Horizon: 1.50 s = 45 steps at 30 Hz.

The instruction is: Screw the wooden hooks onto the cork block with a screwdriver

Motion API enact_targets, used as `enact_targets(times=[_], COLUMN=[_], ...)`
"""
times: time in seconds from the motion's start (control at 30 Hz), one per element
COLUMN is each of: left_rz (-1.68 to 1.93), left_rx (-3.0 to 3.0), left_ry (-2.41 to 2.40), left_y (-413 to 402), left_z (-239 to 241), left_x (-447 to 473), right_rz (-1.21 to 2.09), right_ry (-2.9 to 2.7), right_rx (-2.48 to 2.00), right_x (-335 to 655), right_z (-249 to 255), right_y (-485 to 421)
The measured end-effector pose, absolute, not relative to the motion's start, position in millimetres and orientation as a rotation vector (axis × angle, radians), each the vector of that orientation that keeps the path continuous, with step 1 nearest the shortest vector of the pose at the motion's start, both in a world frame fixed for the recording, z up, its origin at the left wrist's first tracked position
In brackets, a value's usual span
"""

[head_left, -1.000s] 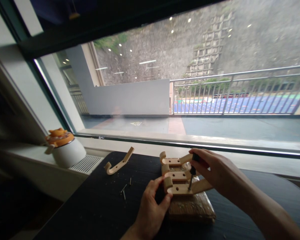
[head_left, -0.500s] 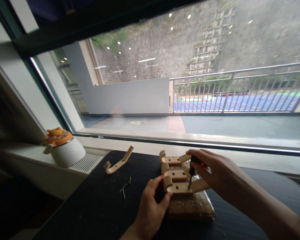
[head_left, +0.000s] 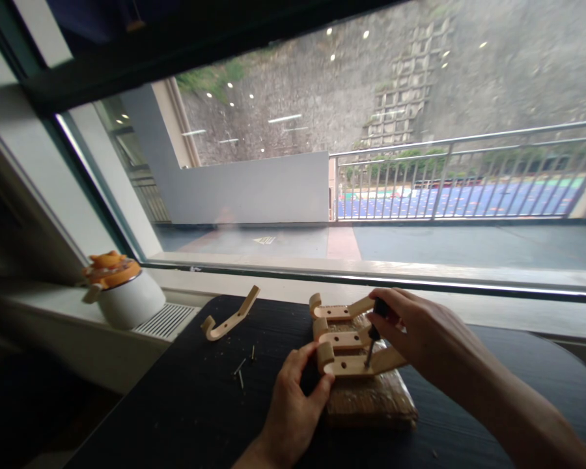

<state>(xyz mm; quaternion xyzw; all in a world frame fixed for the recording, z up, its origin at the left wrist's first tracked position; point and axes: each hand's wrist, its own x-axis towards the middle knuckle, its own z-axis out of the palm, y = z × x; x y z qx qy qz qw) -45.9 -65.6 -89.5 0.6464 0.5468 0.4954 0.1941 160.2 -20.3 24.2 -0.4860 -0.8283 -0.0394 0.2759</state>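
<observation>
My right hand (head_left: 405, 322) grips a screwdriver (head_left: 374, 332) by its dark handle. Its shaft points down, slightly tilted, with the tip at the right hole of the nearest wooden hook (head_left: 354, 366). Fingers of my left hand (head_left: 297, 394) are closed around the curled left end of that same hook. Behind it, two more wooden hooks, a middle one (head_left: 342, 339) and a far one (head_left: 332, 312), lie in a row. All three rest across a brown board (head_left: 371, 404) that looks wrapped in clear film. Whether a screw sits under the tip is too small to tell.
Another wooden hook (head_left: 229, 322) lies apart on the black table (head_left: 176, 404), to the left. Several loose screws (head_left: 241, 378) are near it. A white jar with an orange lid (head_left: 127, 296) stands on the sill by a vent (head_left: 168, 320). A large window rises behind.
My right hand has turned slightly around the screwdriver handle, and the tool leans a little more. My left hand keeps its hold on the hook. The whole view has shifted slightly.
</observation>
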Motion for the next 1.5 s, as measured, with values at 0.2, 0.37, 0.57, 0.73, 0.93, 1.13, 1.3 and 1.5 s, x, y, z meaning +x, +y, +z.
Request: enact_targets(times=[0.2, 0.37, 0.57, 0.73, 0.93, 1.13, 1.3, 1.5], left_rz=[1.344, 1.365, 1.387, 1.395, 1.359, 1.356, 1.355, 1.333], left_rx=[1.805, 1.811, 1.809, 1.822, 1.840, 1.855, 1.856, 1.853], left_ry=[1.551, 1.534, 1.538, 1.534, 1.520, 1.463, 1.460, 1.437], left_y=[-66.0, -65.9, -64.8, -65.7, -66.6, -67.3, -66.0, -64.5], left_z=[-90.3, -89.2, -92.2, -90.0, -85.8, -82.5, -84.9, -86.6], left_x=[-46.8, -45.3, -46.0, -46.2, -45.9, -45.5, -45.7, -46.6], right_rz=[0.021, 0.029, -0.033, -0.040, 0.054, 0.023, 0.015, -0.058], right_ry=[-2.258, -2.251, -2.221, -2.221, -2.241, -2.244, -2.225, -2.214], right_rx=[-1.199, -1.196, -1.285, -1.381, -1.241, -1.268, -1.404, -1.512], right_x=[157.8, 159.8, 164.8, 161.7, 157.5, 161.7, 169.0, 164.4], right_z=[22.4, 23.4, 24.1, 26.6, 26.3, 26.9, 26.9, 29.2], right_y=[-21.4, -19.7, -17.4, -20.5, -24.7, -22.8, -20.5, -22.2])
